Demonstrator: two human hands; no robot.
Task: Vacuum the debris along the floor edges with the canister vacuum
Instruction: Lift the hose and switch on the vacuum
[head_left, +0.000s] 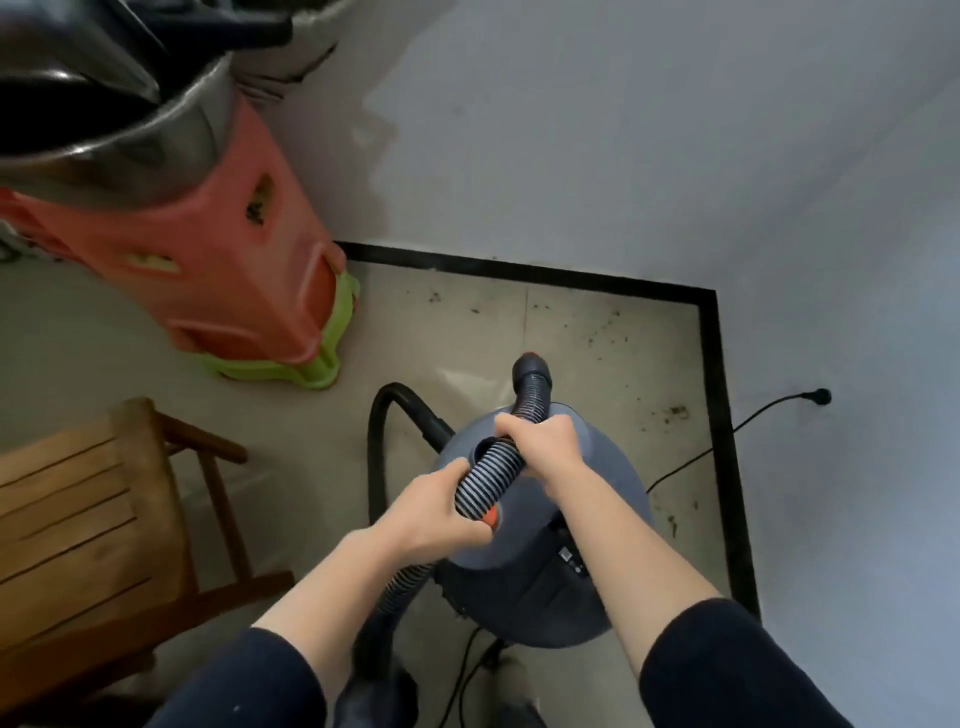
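Note:
A grey canister vacuum (608, 483) stands on the tiled floor in a room corner, below me. Its ribbed black hose (488, 473) runs over the canister's top. My right hand (545, 441) grips the hose near its far end, where a black cuff with an orange rim (531, 371) points at the floor. My left hand (441, 512) grips the hose lower down, beside an orange fitting (491, 517). Dark debris (675, 413) lies scattered along the black skirting (719, 415) on the right and near the far wall.
Stacked red and green plastic stools (249, 291) stand at the left with a metal pot (104, 130) on top. A wooden chair (88, 514) is at the lower left. A black power cord (727, 441) runs up the right wall to a plug (821, 397).

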